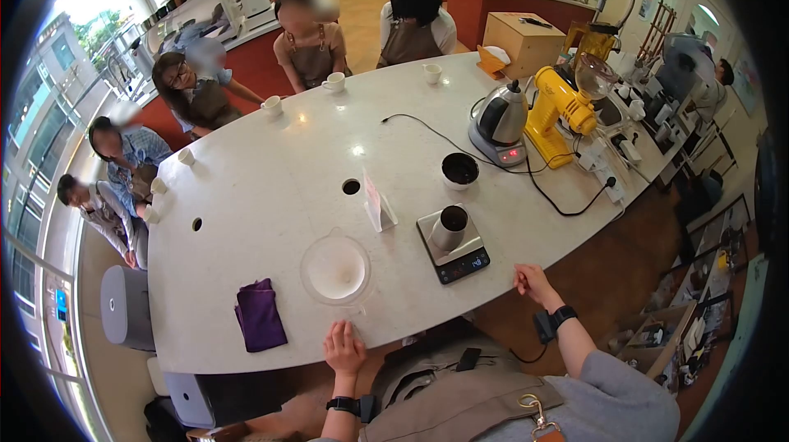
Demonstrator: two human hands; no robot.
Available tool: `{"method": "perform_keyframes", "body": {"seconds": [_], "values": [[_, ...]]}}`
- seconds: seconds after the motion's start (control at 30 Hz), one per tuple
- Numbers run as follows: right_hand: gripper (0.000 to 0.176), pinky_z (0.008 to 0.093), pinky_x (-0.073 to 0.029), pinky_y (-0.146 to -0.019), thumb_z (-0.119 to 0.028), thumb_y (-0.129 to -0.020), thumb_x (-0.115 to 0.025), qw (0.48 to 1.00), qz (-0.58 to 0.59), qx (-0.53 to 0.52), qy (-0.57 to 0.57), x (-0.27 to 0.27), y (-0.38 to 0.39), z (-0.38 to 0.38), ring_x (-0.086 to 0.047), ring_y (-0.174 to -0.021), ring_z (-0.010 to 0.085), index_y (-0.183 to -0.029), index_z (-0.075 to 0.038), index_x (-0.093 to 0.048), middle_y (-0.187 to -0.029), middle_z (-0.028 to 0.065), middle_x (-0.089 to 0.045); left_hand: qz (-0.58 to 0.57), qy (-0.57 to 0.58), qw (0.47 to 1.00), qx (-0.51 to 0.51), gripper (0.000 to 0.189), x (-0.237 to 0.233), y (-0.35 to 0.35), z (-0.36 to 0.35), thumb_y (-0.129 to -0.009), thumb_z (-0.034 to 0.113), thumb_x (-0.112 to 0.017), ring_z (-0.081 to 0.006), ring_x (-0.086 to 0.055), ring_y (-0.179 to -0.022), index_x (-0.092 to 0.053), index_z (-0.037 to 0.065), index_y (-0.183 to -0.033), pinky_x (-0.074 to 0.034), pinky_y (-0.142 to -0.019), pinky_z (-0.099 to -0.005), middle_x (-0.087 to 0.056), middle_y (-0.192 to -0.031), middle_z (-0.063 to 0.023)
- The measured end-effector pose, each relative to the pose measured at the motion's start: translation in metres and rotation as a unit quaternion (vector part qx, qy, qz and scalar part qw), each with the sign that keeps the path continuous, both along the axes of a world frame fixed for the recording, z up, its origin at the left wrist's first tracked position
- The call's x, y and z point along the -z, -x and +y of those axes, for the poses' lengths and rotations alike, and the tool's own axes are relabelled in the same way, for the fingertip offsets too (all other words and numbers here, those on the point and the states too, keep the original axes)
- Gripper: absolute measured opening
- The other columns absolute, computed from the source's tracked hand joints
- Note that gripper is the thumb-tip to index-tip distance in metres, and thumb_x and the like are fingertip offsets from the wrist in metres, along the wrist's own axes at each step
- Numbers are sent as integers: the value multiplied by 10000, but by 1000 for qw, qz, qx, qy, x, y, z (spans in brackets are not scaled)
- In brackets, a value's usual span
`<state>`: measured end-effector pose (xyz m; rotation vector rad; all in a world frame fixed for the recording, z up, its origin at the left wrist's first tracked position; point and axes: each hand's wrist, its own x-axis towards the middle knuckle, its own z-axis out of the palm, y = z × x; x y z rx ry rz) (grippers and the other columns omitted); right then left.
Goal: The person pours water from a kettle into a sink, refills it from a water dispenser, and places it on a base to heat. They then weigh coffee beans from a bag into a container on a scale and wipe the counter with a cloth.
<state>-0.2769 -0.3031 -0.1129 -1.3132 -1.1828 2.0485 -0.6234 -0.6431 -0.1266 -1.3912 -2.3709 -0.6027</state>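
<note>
My left hand (343, 347) rests at the table's near edge, its fingers bent, just below a clear round glass vessel (335, 269). My right hand (532, 282) hovers by the edge, fingers curled, right of the scale. A small metal cup (449, 228) with dark contents stands on the scale (464, 267), whose display is lit. Behind it is a white bowl (459, 172) of dark grounds. A folded purple cloth (260, 316) lies left of the glass vessel. Whether either hand holds something small is hidden.
A kettle (501, 117) on its base and a yellow grinder (555, 117) stand at the right, with cables nearby. A folded white card (378, 205) stands mid-table (271, 171). Several people sit along the far side, with white cups (333, 83) before them.
</note>
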Motion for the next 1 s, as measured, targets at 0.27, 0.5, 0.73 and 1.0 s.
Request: {"method": "perform_keyframes", "body": {"seconds": [0.27, 0.5, 0.73, 1.0], "values": [[333, 234, -335, -359, -236, -920, -550, 1000, 0, 10, -29, -1, 5, -5, -467, -376, 128, -624, -107, -467, -585, 82, -582, -10, 1, 1000, 1, 373, -3, -1, 0, -761, 137, -513, -307, -545, -1095, -592, 61, -1117, -444, -871, -418, -572, -1149, -105], [326, 239, -339, -358, -248, -907, -569, 999, -14, 29, -30, 5, 4, -5, -476, -362, 129, -624, -117, -473, -591, 79, -594, -17, 8, 1000, 5, 394, -5, -2, 1, -745, 112, -511, -306, -534, -1104, -578, 62, -1131, -433, -893, -417, -557, -1166, -101], [331, 239, -351, -349, -248, -910, -569, 1000, -11, 8, -25, 2, 5, 0, -482, -361, 132, -624, -117, -465, -586, 81, -592, -4, 7, 1000, -6, 385, -1, -2, 0, -762, 139, -508, -296, -536, -1112, -582, 71, -1133, -436, -884, -413, -562, -1175, -94], [340, 241, -366, -347, -251, -913, -567, 1000, -7, 11, -25, 2, 4, -3, -495, -363, 133, -622, -107, -465, -599, 91, -602, -10, 15, 1000, -2, 398, 2, -1, 1, -761, 160, -508, -297, -529, -1134, -583, 74, -1142, -433, -892, -414, -560, -1188, -92]]}}
